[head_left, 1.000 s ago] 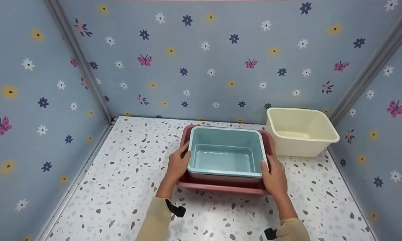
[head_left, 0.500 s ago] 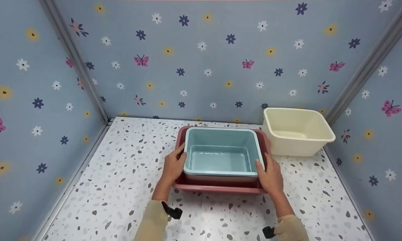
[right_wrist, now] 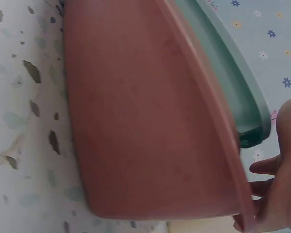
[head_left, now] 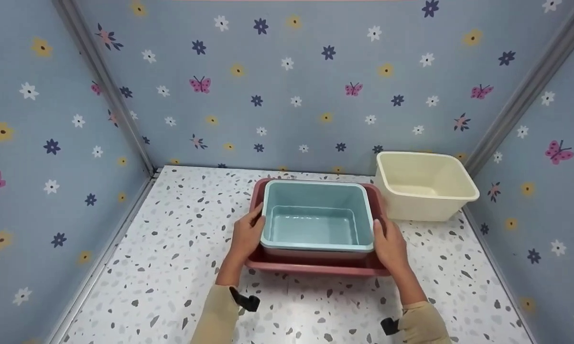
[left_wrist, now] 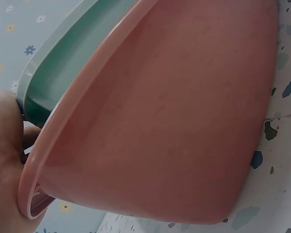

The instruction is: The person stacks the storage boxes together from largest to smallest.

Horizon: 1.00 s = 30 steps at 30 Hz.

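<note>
A teal plastic tub (head_left: 315, 229) sits nested in a larger pink tub (head_left: 306, 268), its rim standing above the pink one. At the left side my left hand (head_left: 246, 234) holds the teal tub, thumb at the outer edge of its rim and fingers reaching beneath it. In the left wrist view the left hand (left_wrist: 4, 155) overlaps the pink rim. At the right side my right hand (head_left: 391, 246) has its thumb beside the teal rim. The right wrist view shows the right hand (right_wrist: 279, 179) with thumb apart from the teal tub, fingers spread behind the pink rim.
A cream tub (head_left: 427, 198) stands at the back right, close to the pink tub. The speckled tabletop (head_left: 186, 210) is bounded by flowered panels (head_left: 267, 86) at the back and both sides.
My right thumb has come off the inner edge of the teal rim and moved outward. The left hand keeps its hold. The head view has shifted slightly.
</note>
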Each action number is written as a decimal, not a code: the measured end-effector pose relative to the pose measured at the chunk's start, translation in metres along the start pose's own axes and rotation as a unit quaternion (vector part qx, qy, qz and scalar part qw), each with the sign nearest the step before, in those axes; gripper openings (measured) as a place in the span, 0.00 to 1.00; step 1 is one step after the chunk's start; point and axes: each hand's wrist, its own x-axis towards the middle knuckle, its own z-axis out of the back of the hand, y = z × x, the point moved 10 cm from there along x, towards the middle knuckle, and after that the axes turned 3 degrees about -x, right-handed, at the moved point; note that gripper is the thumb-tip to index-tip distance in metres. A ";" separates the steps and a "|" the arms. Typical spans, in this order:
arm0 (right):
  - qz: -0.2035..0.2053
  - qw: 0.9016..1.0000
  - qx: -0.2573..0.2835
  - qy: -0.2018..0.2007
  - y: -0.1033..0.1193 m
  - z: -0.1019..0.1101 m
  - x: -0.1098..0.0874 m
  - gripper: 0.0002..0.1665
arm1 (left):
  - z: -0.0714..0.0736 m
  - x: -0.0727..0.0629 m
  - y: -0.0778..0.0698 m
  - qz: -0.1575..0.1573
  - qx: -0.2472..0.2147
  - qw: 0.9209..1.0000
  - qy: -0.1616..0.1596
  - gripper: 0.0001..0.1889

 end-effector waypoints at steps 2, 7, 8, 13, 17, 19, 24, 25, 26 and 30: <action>0.007 1.000 -0.011 -0.005 0.000 0.009 0.006 0.37 | -0.001 -0.002 0.001 0.001 -0.004 1.000 0.001 0.22; 0.080 0.992 -0.061 -0.076 0.008 0.043 0.030 0.26 | -0.003 -0.006 0.001 0.002 -0.014 1.000 0.008 0.22; 0.102 0.988 -0.071 -0.096 0.011 0.051 0.036 0.24 | -0.003 -0.006 0.001 0.003 -0.014 1.000 0.009 0.22; 0.188 0.964 -0.125 -0.140 0.013 0.072 0.064 0.19 | -0.001 -0.006 0.001 0.008 -0.006 1.000 0.010 0.22; 0.206 0.959 -0.159 -0.111 0.001 0.069 0.080 0.20 | 0.002 -0.005 0.001 0.009 -0.004 1.000 0.007 0.22; 0.215 0.955 -0.180 -0.099 -0.004 0.067 0.085 0.20 | 0.002 -0.004 0.000 0.005 -0.005 1.000 0.006 0.22; 0.252 0.938 -0.213 -0.105 -0.010 0.065 0.091 0.21 | -0.002 -0.001 -0.001 -0.004 -0.017 1.000 0.011 0.22; 0.256 0.936 -0.215 -0.108 -0.010 0.065 0.092 0.21 | -0.002 -0.001 -0.001 -0.003 -0.020 1.000 0.011 0.22; 0.258 0.935 -0.217 -0.110 -0.010 0.064 0.093 0.21 | -0.002 -0.001 -0.001 -0.002 -0.021 1.000 0.011 0.22; 0.255 0.933 -0.231 -0.102 -0.014 0.058 0.097 0.22 | -0.001 -0.003 0.001 0.005 -0.025 1.000 0.009 0.22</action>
